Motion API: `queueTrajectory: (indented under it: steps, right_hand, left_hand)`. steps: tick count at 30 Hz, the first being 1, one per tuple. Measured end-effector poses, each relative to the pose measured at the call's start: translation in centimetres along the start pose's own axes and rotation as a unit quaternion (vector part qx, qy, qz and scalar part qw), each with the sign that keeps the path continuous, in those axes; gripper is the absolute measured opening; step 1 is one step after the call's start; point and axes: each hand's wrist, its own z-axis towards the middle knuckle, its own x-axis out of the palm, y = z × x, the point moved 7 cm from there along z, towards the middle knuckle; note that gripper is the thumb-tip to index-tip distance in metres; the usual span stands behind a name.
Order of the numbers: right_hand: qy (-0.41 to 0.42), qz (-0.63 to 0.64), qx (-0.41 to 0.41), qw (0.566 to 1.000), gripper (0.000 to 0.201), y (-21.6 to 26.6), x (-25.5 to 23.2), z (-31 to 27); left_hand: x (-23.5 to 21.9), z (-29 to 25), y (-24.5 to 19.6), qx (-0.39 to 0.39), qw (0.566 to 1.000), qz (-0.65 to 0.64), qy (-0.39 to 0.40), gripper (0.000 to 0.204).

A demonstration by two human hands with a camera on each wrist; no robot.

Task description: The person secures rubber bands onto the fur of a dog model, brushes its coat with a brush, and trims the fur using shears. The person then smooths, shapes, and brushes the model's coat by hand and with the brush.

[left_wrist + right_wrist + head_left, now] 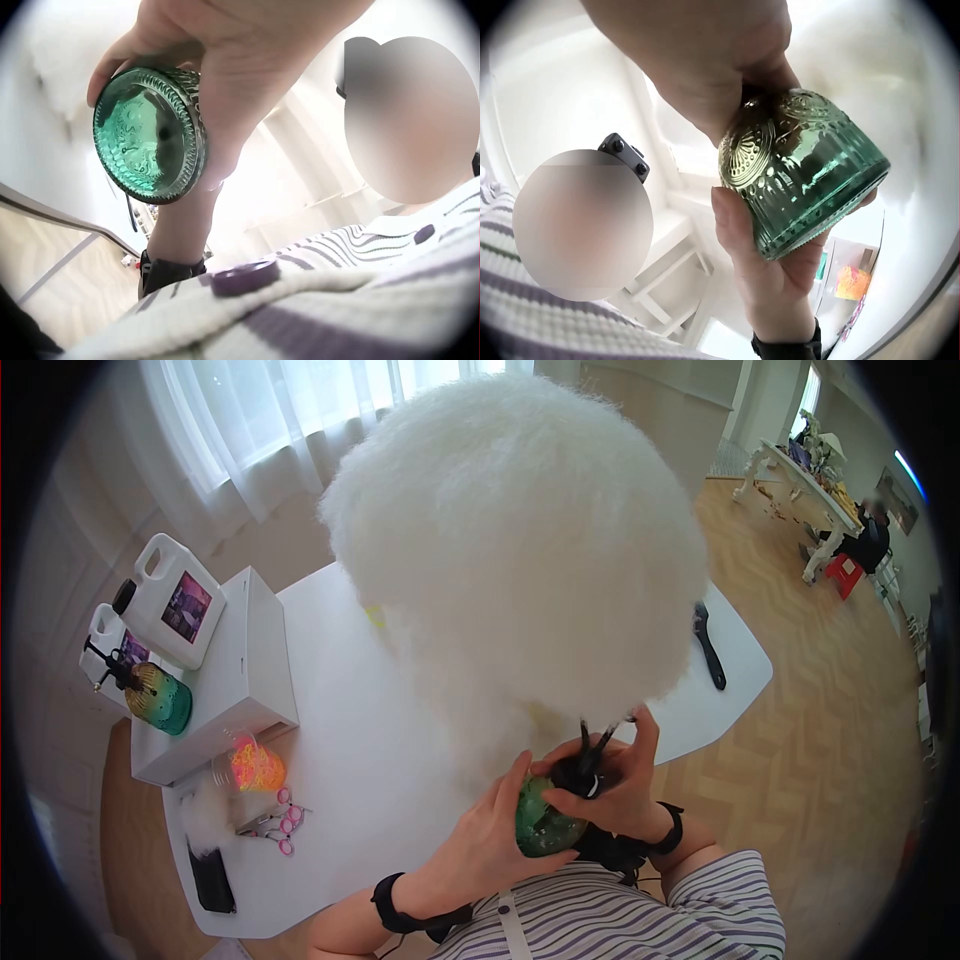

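Observation:
A green embossed glass spray bottle (545, 822) with a black pump top (580, 768) is held tilted in front of the striped shirt. My left hand (488, 832) grips its glass body, the thumb along the side in the right wrist view. At the neck, my right hand (628, 785) holds the black top, with fingers on both sides of it. The thick round base (139, 135) faces the left wrist camera. Just beyond both hands rises a large mass of fluffy white fur (520, 550), which hides much of the table.
On the white table (340, 780) lie a black-handled brush (710, 650), pink-ringed scissors (287, 822), a black case (210, 877) and a fur tuft (207, 817). A cup of bright bands (255, 765) stands beside a white drawer box (225, 680) bearing jugs (180, 600) and another spray bottle (160, 698).

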Motion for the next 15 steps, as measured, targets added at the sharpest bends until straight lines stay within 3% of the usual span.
queueTrajectory:
  steps: [4, 6, 8, 15]
  right_hand:
    - [0.037, -0.026, 0.017, 0.999, 0.078, -1.2, 2.2, -0.5]
    - [0.112, -0.027, -0.005, 0.993, 0.081, -1.6, 4.4, -0.6]
    - [0.114, -0.005, -0.031, 0.993, 0.081, -1.7, 5.4, -0.5]
    - [0.245, -0.036, -0.098, 0.964, 0.094, 0.3, 8.6, 1.3]
  left_hand:
    - [-1.7, -2.6, 1.1, -0.064, 0.998, -0.008, 0.001, 0.105]
    - [-2.1, -3.9, 1.8, -0.085, 0.996, -0.004, -0.009, 0.105]
    - [-3.2, -4.8, 1.8, -0.063, 0.995, 0.029, -0.067, 0.104]
    - [-5.7, -7.2, 2.3, -0.022, 0.988, 0.048, -0.143, 0.104]
